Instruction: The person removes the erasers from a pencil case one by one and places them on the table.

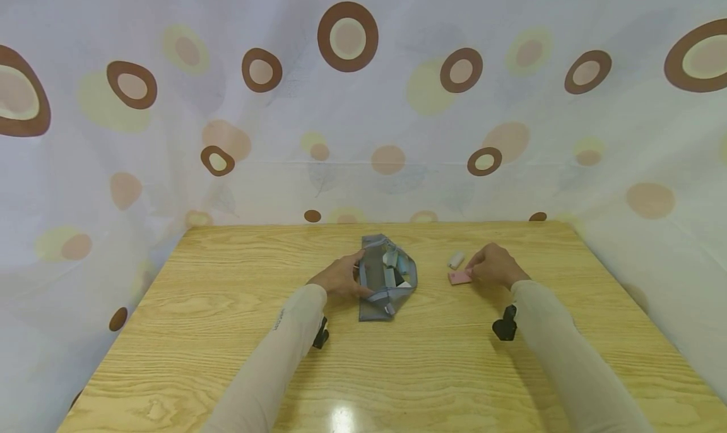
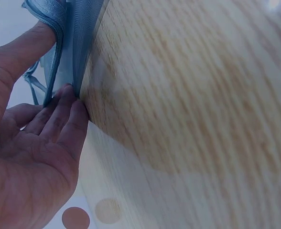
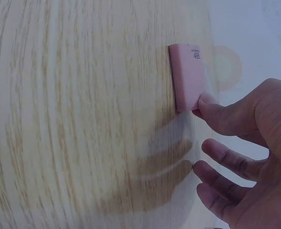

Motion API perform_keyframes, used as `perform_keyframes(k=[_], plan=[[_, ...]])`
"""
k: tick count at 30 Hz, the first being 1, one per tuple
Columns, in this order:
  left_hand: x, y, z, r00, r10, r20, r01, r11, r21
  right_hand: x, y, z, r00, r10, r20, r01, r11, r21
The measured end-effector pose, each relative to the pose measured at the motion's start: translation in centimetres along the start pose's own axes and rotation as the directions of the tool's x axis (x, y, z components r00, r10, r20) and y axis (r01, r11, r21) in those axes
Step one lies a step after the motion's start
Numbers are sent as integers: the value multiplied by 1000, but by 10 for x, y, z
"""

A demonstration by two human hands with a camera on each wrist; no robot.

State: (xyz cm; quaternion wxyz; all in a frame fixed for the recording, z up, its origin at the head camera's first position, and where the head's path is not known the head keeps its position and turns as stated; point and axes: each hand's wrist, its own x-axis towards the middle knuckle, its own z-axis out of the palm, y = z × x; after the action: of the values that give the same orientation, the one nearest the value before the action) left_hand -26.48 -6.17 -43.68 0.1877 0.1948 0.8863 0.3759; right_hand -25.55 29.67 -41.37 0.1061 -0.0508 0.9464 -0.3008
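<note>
A grey-blue zippered pouch (image 1: 373, 310) lies with its mouth spread apart, several small blocks and pale pieces showing inside. My left hand (image 1: 339, 276) holds it at its left side, thumb and fingers spread along the rim. Close up in the left wrist view, the fingertips (image 2: 78, 106) grip the zipper edge low by the tabletop. To the right of the pouch, my right hand (image 1: 493, 266) pinches one end of a pink eraser (image 3: 188, 78) marked 4B between thumb and forefinger. The other fingers of that hand are loosely bent, apart from the eraser.
A small whitish block (image 1: 456, 259) lies just behind the pink eraser. Everything rests on a wood-grain table (image 1: 431, 363), backed and flanked by a white sheet (image 1: 352, 117) with brown and yellow circles. Dark wrist mounts (image 1: 505, 324) hang below the sleeves.
</note>
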Motion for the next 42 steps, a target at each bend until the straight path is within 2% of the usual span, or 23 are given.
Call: perform_keyframes(k=[14, 24, 31, 42], plan=[[-1, 1, 0, 1000, 7, 3, -7, 1000, -2, 0, -1, 2, 1000, -6, -19, 6, 1000, -2], [0, 0, 0, 1000, 5, 0, -5, 1000, 14, 3, -5, 2, 997, -61, -50, 61, 998, -4], [-1, 1, -1, 1000, 0, -5, 0, 1000, 29, 4, -17, 3, 994, -97, -52, 97, 995, -10], [2, -1, -1, 1000, -4, 4, 4, 1000, 31, 9, -43, 8, 973, -209, -103, 208, 978, -18]])
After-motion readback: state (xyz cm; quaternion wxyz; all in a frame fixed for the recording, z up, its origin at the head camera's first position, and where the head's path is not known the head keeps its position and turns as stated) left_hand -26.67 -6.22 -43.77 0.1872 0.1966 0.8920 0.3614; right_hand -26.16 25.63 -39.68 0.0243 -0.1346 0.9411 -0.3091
